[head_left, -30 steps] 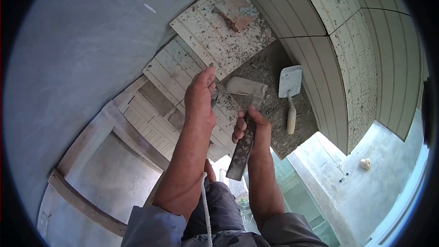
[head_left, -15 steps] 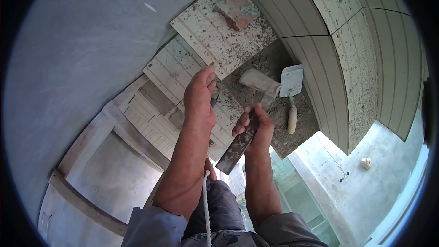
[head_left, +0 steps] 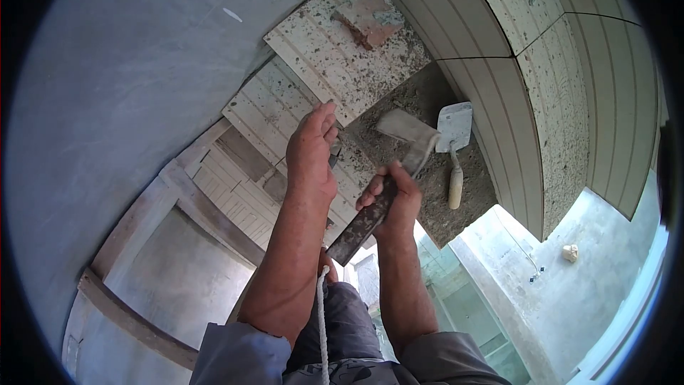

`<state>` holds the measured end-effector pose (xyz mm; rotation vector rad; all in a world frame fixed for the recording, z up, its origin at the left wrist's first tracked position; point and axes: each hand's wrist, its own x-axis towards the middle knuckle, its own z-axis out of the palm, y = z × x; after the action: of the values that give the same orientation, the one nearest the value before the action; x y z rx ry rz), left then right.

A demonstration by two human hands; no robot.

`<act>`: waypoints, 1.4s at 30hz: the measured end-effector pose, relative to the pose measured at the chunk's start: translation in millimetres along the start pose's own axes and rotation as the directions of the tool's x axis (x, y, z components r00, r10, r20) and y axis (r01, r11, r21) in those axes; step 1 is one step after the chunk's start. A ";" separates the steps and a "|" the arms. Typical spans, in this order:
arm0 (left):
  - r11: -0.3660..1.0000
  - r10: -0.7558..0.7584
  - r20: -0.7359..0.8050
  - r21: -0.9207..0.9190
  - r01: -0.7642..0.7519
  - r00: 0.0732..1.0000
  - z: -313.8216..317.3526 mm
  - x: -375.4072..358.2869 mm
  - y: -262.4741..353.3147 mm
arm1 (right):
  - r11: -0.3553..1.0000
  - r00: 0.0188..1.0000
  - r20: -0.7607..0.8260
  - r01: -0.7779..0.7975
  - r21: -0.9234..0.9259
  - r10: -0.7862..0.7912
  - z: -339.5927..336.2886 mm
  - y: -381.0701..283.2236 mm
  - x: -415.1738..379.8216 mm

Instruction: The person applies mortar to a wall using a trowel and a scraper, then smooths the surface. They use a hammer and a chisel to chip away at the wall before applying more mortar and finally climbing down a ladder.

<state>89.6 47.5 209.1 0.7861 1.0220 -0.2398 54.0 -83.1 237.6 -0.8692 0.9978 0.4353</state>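
My right hand [head_left: 395, 199] is wrapped round the dark, worn handle of a mason's hammer [head_left: 363, 224]. Its flat, mortar-grey head points forward over the grey mortar bed [head_left: 456, 210]. To the left, my left hand [head_left: 311, 142] is seen from its side, with its fingers partly curled at the corner of a speckled step tile. A small dark object shows beside its palm, too hidden to name. On the mortar, right of the hammer head, lies a trowel [head_left: 454, 128] with a pale wooden handle.
A broken brick piece [head_left: 369, 21] rests on the upper speckled tile [head_left: 313, 36]. Striped tiles [head_left: 484, 85] rise on the right. Along the left runs a grey wall [head_left: 142, 100], with a wooden frame [head_left: 214, 221] below it. A white cord [head_left: 322, 321] hangs in front of me.
My right hand and the hammer's handle have shifted slightly left, and the head has moved slightly right. My left hand stays nearly in place; trowel and brick have not moved.
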 end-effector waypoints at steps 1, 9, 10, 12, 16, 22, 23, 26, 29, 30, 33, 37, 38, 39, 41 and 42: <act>1.000 -0.004 0.002 0.000 0.004 1.000 -0.4 1.0 -2.0 | 1.000 1.000 -0.004 0.002 0.000 -0.002 0.2 3.7 2.3; 1.000 0.006 0.006 -0.001 -0.006 1.000 0.4 1.9 -2.7 | 0.995 0.992 0.081 -0.097 -0.012 0.097 -6.7 -6.0 0.4; 1.000 0.004 0.001 0.000 -0.004 1.000 -1.1 0.5 -1.4 | 0.999 0.998 0.060 -0.011 0.048 0.008 -5.0 -5.9 -2.5; 1.000 0.003 -0.003 0.007 -0.003 1.000 -1.7 0.3 2.3 | 0.999 0.999 0.016 0.050 0.015 -0.050 -2.0 -4.0 0.2; 1.000 0.001 -0.006 -0.024 -0.001 1.000 1.2 5.0 -6.8 | 0.980 0.982 0.051 -0.174 -0.098 0.180 -5.1 5.2 9.4; 1.000 -0.006 0.010 -0.002 0.006 1.000 0.3 0.8 -1.8 | 0.998 0.996 0.088 -0.022 0.056 0.018 -7.7 0.0 0.0; 1.000 -0.003 -0.004 -0.013 0.003 1.000 0.2 0.2 -1.1 | 0.998 0.999 0.042 0.018 0.058 -0.020 -4.8 -0.7 1.2; 1.000 0.003 -0.020 -0.020 -0.003 1.000 0.9 2.5 -0.3 | 0.998 0.996 0.051 -0.069 0.008 0.068 -3.9 6.5 10.6; 1.000 -0.011 -0.010 -0.011 0.011 1.000 4.1 2.0 -3.8 | 0.980 0.979 0.083 -0.181 -0.079 0.187 -6.7 3.6 8.8; 1.000 -0.013 -0.018 -0.014 0.013 1.000 3.2 2.1 -3.1 | 0.976 0.973 0.086 -0.210 -0.060 0.215 -7.3 2.8 8.0; 1.000 -0.019 -0.012 0.003 0.019 1.000 2.9 1.3 0.1 | 0.993 0.990 0.086 -0.116 0.039 0.112 -6.8 -3.0 3.6; 1.000 -0.011 -0.005 0.001 0.011 1.000 0.4 4.1 -1.0 | 0.998 0.999 0.037 -0.007 0.058 0.005 -2.4 1.9 5.6; 1.000 -0.003 -0.016 -0.016 0.002 1.000 1.3 4.0 -1.8 | 0.999 0.998 0.038 -0.043 0.029 0.042 -1.8 3.4 6.9; 0.999 0.004 -0.024 -0.033 -0.005 1.000 3.2 3.6 -2.8 | 0.987 0.987 0.060 -0.147 -0.062 0.150 -1.8 5.7 9.8; 1.000 -0.001 -0.018 -0.026 0.001 1.000 8.5 1.5 -2.5 | 0.982 0.981 0.066 -0.179 -0.067 0.183 -6.8 2.5 9.0; 1.000 -0.002 -0.025 -0.021 0.002 1.000 8.1 0.8 -1.3 | 0.973 0.971 0.075 -0.220 -0.076 0.226 -8.7 1.0 9.3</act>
<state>94.8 41.1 210.1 0.7707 1.0470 -0.2213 53.2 -90.1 226.9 -0.7951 1.0124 0.6946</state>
